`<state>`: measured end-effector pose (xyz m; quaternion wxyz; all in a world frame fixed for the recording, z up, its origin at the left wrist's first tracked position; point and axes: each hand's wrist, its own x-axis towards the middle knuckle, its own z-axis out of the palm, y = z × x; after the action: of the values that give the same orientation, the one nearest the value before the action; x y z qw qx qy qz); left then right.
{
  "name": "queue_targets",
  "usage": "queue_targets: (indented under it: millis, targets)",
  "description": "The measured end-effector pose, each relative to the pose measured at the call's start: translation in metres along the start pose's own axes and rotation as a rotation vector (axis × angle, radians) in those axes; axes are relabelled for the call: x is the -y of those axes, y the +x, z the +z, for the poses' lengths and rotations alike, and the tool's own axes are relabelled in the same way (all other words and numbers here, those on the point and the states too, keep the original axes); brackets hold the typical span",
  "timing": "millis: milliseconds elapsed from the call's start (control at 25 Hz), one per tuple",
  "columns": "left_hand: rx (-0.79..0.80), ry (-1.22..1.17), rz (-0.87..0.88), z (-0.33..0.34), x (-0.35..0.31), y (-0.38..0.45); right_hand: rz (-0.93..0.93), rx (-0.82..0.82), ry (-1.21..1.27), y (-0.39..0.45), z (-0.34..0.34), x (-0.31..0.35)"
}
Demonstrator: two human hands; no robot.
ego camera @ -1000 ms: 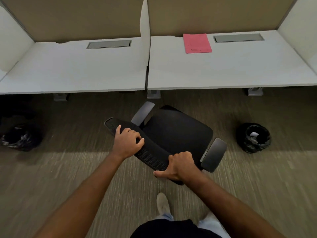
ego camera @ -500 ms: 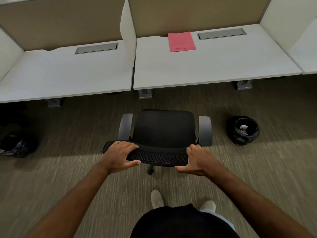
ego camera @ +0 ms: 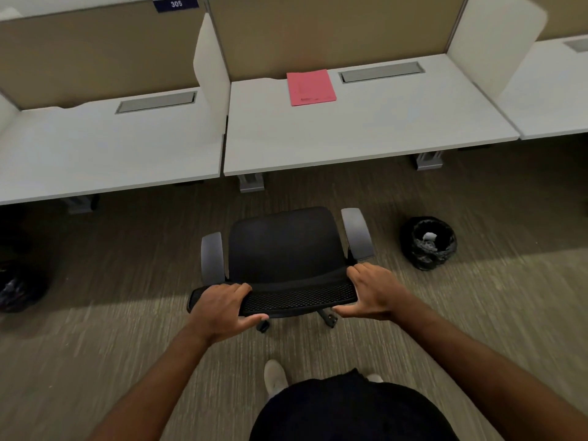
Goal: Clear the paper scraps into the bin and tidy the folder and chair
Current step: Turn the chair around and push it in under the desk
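Note:
A black office chair (ego camera: 283,246) with grey armrests stands on the carpet, its seat facing the middle desk (ego camera: 366,135). My left hand (ego camera: 222,305) grips the left end of its mesh backrest top. My right hand (ego camera: 372,289) holds the right end, thumb spread underneath. A pink folder (ego camera: 311,87) lies flat at the back of that desk. A black-lined bin (ego camera: 428,243) with white paper scraps inside stands on the floor right of the chair.
A second desk (ego camera: 105,151) sits to the left, split off by a white divider (ego camera: 211,74). Another dark bin (ego camera: 20,286) is at the far left on the floor. Grey desk legs (ego camera: 251,183) stand ahead of the chair. My shoe (ego camera: 275,375) shows below.
The chair has swung from angled to squarely facing the desk. Both hands stayed on the backrest, and the view has shifted so the desks sit lower and further right.

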<state>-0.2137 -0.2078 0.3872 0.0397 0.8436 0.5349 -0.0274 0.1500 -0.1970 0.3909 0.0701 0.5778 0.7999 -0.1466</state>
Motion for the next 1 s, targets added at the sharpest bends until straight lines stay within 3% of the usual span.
queue_targets:
  millis: [640, 1000]
  targets:
    - [-0.02, 0.008, -0.037, 0.002, -0.13, 0.05, -0.032, 0.008, 0.0, -0.044, -0.011, -0.13]
    - [-0.066, 0.008, 0.003, -0.002, -0.143, 0.117, -0.085, -0.036, -0.015, 0.002, -0.016, -0.126]
